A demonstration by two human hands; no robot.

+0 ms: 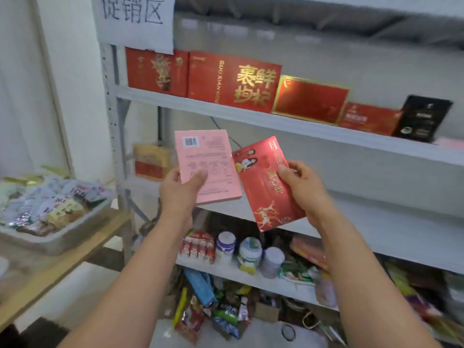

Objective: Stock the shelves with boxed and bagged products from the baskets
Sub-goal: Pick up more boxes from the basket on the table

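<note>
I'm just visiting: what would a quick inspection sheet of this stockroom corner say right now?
Surface: grey metal shelving, upper shelf lined with red gift boxes and one black box.
Job's things: pink box and red box, both held before the shelves.
Clutter: loose packets heaped at the bottom; cans on a lower shelf.
Hands: left hand grips the pink box; right hand grips the red box.
Cables: thin dark line behind the shelving, possibly a cable.
Surroundings: tray of bagged snacks on a wooden table; paper sign above.
</note>
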